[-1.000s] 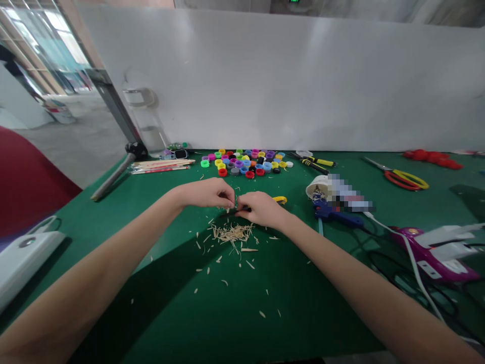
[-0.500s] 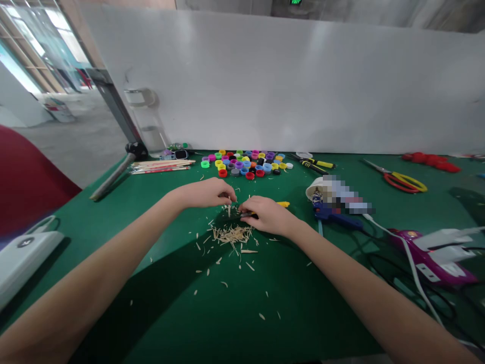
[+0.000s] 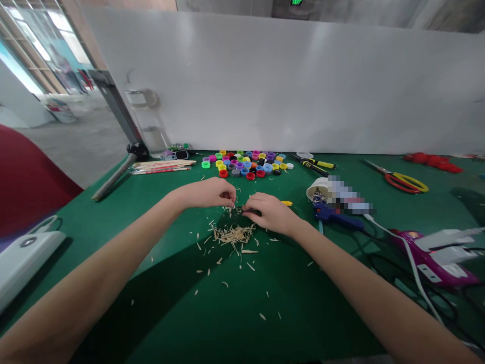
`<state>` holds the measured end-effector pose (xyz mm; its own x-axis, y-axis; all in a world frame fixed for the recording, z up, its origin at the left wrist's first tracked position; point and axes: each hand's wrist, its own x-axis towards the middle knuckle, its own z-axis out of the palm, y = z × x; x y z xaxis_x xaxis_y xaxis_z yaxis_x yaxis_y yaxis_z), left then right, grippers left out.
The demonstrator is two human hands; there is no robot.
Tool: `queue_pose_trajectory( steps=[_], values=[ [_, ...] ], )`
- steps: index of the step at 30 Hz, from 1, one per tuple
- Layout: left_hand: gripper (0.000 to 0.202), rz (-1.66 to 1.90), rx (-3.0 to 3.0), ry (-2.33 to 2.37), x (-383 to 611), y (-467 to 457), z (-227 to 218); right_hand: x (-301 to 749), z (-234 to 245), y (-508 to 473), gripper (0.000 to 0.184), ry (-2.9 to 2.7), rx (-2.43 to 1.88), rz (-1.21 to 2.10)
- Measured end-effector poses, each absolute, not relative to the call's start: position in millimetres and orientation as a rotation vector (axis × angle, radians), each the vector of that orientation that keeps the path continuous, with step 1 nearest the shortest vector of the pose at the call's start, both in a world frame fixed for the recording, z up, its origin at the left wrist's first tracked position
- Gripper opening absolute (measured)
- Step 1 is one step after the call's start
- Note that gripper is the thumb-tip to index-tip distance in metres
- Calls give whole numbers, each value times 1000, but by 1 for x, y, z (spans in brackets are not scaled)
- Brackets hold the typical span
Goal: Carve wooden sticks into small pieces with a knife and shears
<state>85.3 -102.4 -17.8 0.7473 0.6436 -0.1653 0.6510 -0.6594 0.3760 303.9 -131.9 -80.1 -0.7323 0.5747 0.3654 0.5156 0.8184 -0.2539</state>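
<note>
My left hand [image 3: 210, 193] pinches a small wooden sliver [image 3: 230, 207] between fingertips above the green table [image 3: 159, 283]. Close beside it, my right hand [image 3: 270, 212] is closed on a yellow-handled knife [image 3: 285, 203], whose blade end points toward the sliver; only the yellow end shows past my fingers. Just below both hands lies a pile of pale wood shavings [image 3: 232, 234], with loose chips scattered toward me.
Coloured bottle caps [image 3: 246, 163] lie at the back, wooden sticks [image 3: 161, 165] and a hammer [image 3: 115, 173] to their left. A tipped white cup [image 3: 317, 188], blue glue gun [image 3: 335, 215], screwdrivers [image 3: 316, 164], red-yellow scissors [image 3: 401, 178] and cables [image 3: 409, 263] occupy the right. A white device [image 3: 22, 258] sits far left.
Both hands stay together over the shavings; the right hand slid a little down and away, then came back up toward the left fingertips. Nothing else has moved.
</note>
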Motion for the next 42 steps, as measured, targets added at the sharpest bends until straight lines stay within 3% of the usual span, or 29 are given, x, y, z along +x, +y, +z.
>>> queue_pose_trajectory(
  steps=[42],
  values=[
    [14, 35, 2498, 978, 93, -104, -22, 294, -85, -124, 8, -2675, -923, 171]
  ],
)
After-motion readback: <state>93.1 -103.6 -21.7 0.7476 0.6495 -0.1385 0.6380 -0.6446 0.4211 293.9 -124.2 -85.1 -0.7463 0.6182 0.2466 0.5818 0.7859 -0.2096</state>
